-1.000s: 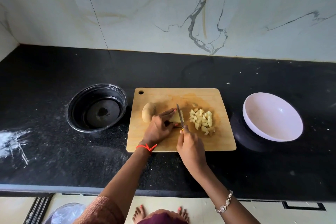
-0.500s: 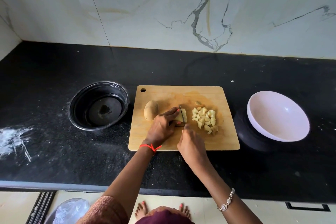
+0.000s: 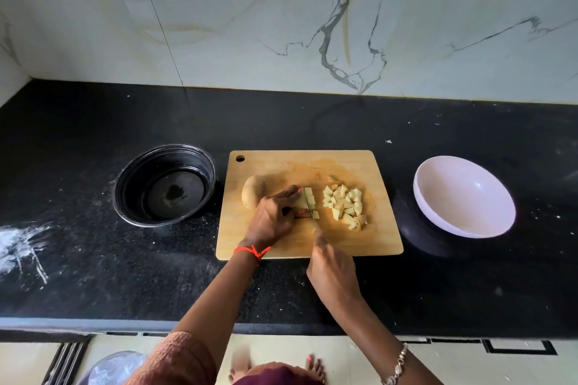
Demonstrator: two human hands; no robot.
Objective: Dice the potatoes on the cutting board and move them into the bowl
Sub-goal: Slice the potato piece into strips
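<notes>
A: Cam setup?

B: One view only, head-worn, wide-angle. Looks fwd & down, facing the marble wall (image 3: 250, 25).

A: What's in the middle?

B: Cutting board (image 3: 375, 244), just below centre. Black counter (image 3: 93, 275) runs L to R across the frame, wall fills the top.

A: How near?

B: Close. Both forearms come in from the btm edge. You can pick out the knife (image 3: 312, 216) gripped in the right hand (image 3: 333, 272) & the cut potato (image 3: 309, 194) held by the left hand (image 3: 270, 219).

A: How far out to the sides?

B: Black bowl (image 3: 134, 184) on the L, white bowl (image 3: 463, 197) on the R, both fully in. Floor (image 3: 359, 353) & toes (image 3: 314, 367) show at the very btm.
</notes>
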